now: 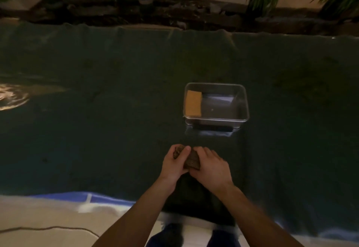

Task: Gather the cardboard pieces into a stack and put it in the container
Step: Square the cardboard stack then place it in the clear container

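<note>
Both hands on the cardboard stack (191,160) near the front edge of the counter (97,130), which has a dark green cloth (291,149) over it: left hand (175,164) grip closed round the stack's left end with the thumb on top, right hand (210,166) grip closed over its right side, fingers curled on the far edge. Clear rectangular container (245,99) sits on the cloth just beyond the hands, apart from them, with one tan cardboard piece (193,103) lying at its left end. Frame is dim and soft, so the piece count in the stack can't be read.
</note>
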A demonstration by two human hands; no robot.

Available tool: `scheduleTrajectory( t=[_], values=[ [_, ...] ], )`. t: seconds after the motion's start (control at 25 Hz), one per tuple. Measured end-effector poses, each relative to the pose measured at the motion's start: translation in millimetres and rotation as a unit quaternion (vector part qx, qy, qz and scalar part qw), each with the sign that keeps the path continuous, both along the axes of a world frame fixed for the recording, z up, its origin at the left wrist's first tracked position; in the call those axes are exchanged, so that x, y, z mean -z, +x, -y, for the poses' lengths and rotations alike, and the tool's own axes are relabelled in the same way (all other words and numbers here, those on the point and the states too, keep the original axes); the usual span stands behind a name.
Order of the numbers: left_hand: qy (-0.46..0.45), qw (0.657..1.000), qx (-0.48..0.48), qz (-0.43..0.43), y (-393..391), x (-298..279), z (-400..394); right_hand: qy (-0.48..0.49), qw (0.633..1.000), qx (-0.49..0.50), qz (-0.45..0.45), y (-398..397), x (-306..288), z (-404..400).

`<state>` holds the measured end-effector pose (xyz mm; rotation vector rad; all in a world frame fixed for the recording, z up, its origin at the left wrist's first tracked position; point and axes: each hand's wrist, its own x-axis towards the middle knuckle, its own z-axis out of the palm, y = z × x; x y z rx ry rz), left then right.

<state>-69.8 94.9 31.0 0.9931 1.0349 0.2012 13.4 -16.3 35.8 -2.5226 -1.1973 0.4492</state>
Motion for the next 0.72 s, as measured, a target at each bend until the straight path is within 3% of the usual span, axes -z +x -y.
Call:
scheduleTrajectory(
  t=[0.24, 0.36, 0.52, 0.6, 0.72],
  values=[
    [-0.021, 1.0, 0.012, -0.015, -30.7, 33.2, -12.2, -0.052, 0.997, 0.049, -0.009, -39.6, 31.8, -7.7],
    [0.14, 0.986, 0.054, -0.075, -34.5, 53.1, -16.4, -0.055, 0.998, 0.001, 0.026, -32.1, 44.5, -13.4],
    [0.365, 0.911, 0.149, -0.12, -29.7, 78.5, -24.2, -0.066, 0.996, -0.026, 0.058, -14.3, 59.9, -10.6],
    [0.411, 0.886, 0.165, -0.134, -24.9, 90.1, -18.1, -0.072, 0.996, -0.021, 0.044, -10.5, 68.7, -5.8],
    [0.395, 0.89, 0.156, -0.164, -20.5, 99.9, -8.4, -0.056, 0.998, 0.005, 0.003, -9.5, 76.8, -4.0]
  ],
)
